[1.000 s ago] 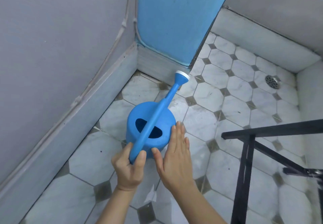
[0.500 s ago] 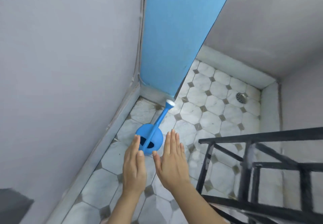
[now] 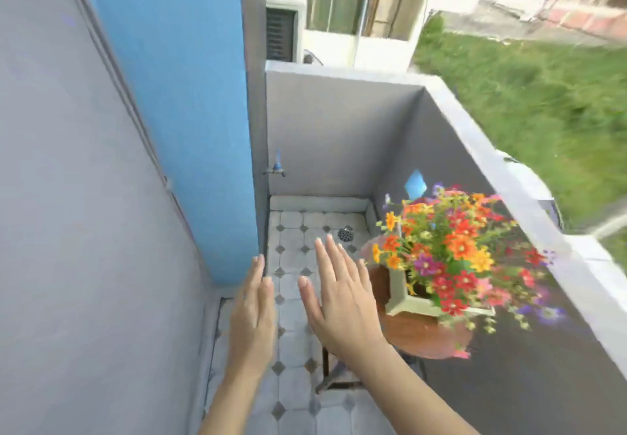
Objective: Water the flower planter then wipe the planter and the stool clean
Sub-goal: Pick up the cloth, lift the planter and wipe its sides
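Note:
A pale green planter (image 3: 403,295) full of orange, red and purple flowers (image 3: 454,251) stands on a round brown stool (image 3: 424,336) at the right, against the balcony wall. My left hand (image 3: 252,312) and my right hand (image 3: 342,295) hover flat and empty above the tiled floor, fingers spread, just left of the stool. The right hand's edge overlaps the stool's left rim in view. The blue watering can is out of sight. No cloth is visible.
A tap (image 3: 276,166) sticks out of the grey wall at the far corner, above a floor drain (image 3: 345,234). A blue panel (image 3: 176,95) and grey wall close the left side. The balcony parapet (image 3: 509,177) runs along the right, with grass beyond.
My left hand let go of the blue watering can, which stayed on the floor. My view rose from the floor to the balcony, bringing the planter and stool into sight.

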The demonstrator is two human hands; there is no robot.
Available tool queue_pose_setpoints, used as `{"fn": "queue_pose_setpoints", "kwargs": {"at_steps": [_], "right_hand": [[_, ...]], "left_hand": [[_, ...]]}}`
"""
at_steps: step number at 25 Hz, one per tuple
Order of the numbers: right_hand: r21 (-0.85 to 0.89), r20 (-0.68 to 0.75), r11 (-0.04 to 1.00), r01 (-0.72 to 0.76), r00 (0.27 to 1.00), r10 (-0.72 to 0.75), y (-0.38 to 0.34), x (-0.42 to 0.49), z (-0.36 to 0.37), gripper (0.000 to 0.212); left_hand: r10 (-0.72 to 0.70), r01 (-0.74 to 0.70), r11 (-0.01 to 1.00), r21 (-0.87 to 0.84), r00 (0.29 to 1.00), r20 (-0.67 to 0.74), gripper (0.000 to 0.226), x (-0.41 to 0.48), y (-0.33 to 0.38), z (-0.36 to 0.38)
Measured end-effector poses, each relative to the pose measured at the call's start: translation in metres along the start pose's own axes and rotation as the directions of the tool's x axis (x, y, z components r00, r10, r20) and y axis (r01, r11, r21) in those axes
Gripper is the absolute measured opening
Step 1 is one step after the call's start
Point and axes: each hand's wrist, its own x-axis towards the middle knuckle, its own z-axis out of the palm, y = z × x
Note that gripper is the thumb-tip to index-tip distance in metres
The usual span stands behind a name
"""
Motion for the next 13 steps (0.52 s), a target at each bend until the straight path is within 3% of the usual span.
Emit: {"fn": "queue_pose_setpoints", "kwargs": {"at_steps": [4, 8, 13], "right_hand": [[-0.054, -0.18, 0.986, -0.16, 0.972, 0.148, 0.053, -0.037, -0.108, 0.061], [-0.128, -0.303, 0.891, -0.436, 0.872, 0.384, 0.134, -0.112, -0.17, 0.061], [-0.192, -0.26, 0.703, -0.685, 0.726, 0.637, 0.231, -0.23, -0.203, 0.076]], "left_hand": [[0.309, -0.331, 0.941, 0.074, 0.927, 0.214, 0.059, -0.021, 0.101, 0.039], [0.516, -0.592, 0.803, 0.061, 0.745, 0.423, 0.059, -0.06, 0.165, 0.114], [0.536, -0.71, 0.705, -0.007, 0.525, 0.661, 0.063, -0.144, 0.192, 0.228]]}}
